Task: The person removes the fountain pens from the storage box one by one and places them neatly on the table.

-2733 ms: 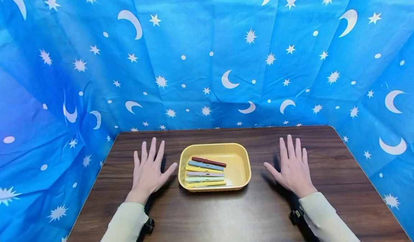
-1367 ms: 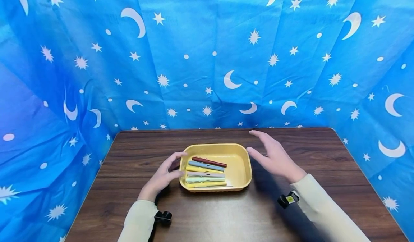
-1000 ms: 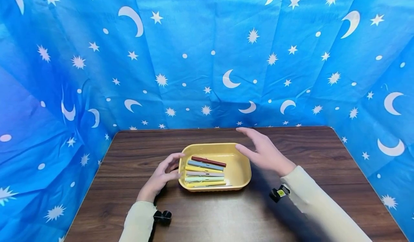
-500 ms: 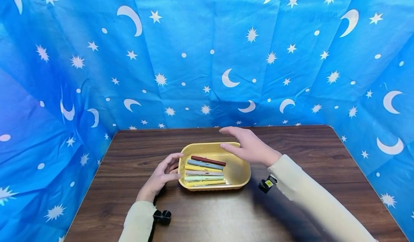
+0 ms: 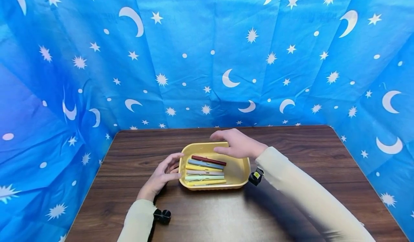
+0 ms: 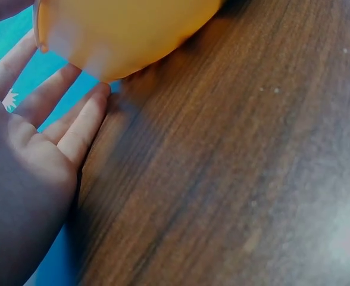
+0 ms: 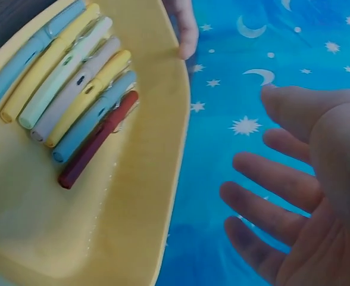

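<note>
A pale yellow tray (image 5: pixel 236 170) stands mid-table with several capped pens lying side by side in its left part. The dark red pen (image 5: pixel 208 160) lies farthest back; blue, yellow, grey and mint pens lie nearer. My left hand (image 5: pixel 158 177) touches the tray's left end, thumb and index fingertips at the rim; in the left wrist view its extended fingers (image 6: pixel 83 128) meet the outer wall. My right hand (image 5: pixel 237 144) hovers over the tray's far right rim, holding nothing. The right wrist view shows its fingers spread, apart from the red pen (image 7: pixel 97 140).
The dark wood-grain table (image 5: pixel 207 217) reaches back to a blue cloth (image 5: pixel 194 69) printed with white moons and stars, which hangs behind and along both sides. A small black device (image 5: pixel 161 217) sits at the left wrist, another (image 5: pixel 256 176) at the right.
Both hands have left the tabletop. The left came to the tray's left end and stays there; the right swept leftward until over the tray's far side. Tray and pens stay put.
</note>
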The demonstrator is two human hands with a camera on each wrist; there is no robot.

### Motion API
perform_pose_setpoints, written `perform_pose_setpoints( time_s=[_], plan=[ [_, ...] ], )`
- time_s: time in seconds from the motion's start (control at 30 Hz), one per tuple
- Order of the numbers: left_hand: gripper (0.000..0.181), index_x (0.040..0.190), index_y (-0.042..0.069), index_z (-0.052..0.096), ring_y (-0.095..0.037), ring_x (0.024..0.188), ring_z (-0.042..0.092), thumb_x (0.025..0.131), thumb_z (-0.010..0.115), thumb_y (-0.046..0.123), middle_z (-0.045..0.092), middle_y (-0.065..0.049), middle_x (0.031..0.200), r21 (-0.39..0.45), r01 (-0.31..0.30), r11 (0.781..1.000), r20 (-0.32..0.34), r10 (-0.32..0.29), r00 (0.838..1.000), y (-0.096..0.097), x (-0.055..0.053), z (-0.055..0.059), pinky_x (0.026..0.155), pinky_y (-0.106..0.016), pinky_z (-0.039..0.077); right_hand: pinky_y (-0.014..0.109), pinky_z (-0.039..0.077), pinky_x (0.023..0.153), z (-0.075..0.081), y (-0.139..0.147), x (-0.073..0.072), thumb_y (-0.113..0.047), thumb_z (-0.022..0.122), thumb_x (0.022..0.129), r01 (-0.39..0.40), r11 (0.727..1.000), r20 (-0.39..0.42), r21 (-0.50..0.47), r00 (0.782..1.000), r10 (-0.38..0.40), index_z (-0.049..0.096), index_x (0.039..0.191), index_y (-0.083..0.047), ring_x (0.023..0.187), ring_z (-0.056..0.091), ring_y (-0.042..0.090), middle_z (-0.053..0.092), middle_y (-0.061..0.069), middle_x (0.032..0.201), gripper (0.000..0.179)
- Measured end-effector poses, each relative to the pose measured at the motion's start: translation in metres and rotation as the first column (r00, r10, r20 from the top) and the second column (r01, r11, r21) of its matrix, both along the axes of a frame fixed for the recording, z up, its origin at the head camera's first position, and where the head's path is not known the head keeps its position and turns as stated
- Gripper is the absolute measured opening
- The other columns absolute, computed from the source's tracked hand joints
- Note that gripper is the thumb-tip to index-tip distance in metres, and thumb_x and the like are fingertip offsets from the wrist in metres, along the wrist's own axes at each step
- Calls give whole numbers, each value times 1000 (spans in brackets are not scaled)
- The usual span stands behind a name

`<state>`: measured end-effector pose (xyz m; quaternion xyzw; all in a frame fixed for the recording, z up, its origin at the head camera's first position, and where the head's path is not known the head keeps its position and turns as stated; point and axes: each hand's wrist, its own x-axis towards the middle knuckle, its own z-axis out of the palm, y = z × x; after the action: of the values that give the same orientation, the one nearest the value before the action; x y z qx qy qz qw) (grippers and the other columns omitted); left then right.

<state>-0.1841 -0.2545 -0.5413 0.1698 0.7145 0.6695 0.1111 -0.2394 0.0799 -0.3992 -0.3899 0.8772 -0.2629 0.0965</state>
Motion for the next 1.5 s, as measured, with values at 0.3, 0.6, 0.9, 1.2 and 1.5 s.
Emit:
perform_pose_setpoints(
  time_s=[0.3,0.6,0.9,1.2,1.5],
  plan=[
    [68,148,11,44,-40,145,34,86,69,-2,39,-17,156,-7,-16,1000,6,16,1000,-3,2,1,110,-23,44,35,55,100,-11,-21,-15,-31,69,96,-78,991,34,112,997,75,63,133,-12,116,66,21,69,4,126,41],
    [66,148,10,44,-40,145,34,88,68,-2,38,-17,157,-2,-17,1000,2,17,1000,-1,2,1,110,-24,44,34,57,96,-21,-39,-21,-22,71,95,-141,971,84,192,988,127,66,128,-8,109,68,22,72,10,121,37],
    [65,148,12,45,-37,145,35,88,67,-2,40,-15,155,-23,-11,1000,25,11,1000,3,1,3,111,-24,42,33,60,89,-28,-41,-24,-20,74,92,-110,956,58,271,994,98,72,118,-6,96,69,16,75,9,111,29],
    [66,148,12,45,-36,146,34,87,69,0,40,-15,156,-21,-23,1000,35,24,999,0,4,4,109,-21,44,30,60,87,-37,-41,-23,-17,76,90,-91,946,71,311,995,73,74,118,-9,93,69,13,75,6,112,29],
    [66,146,14,46,-35,146,35,87,69,-1,41,-14,156,-22,-32,999,42,33,999,2,3,5,109,-21,44,32,61,86,-42,-37,-22,-11,77,89,-77,949,64,305,996,60,74,115,-9,100,71,17,75,5,110,26]
  ],
)
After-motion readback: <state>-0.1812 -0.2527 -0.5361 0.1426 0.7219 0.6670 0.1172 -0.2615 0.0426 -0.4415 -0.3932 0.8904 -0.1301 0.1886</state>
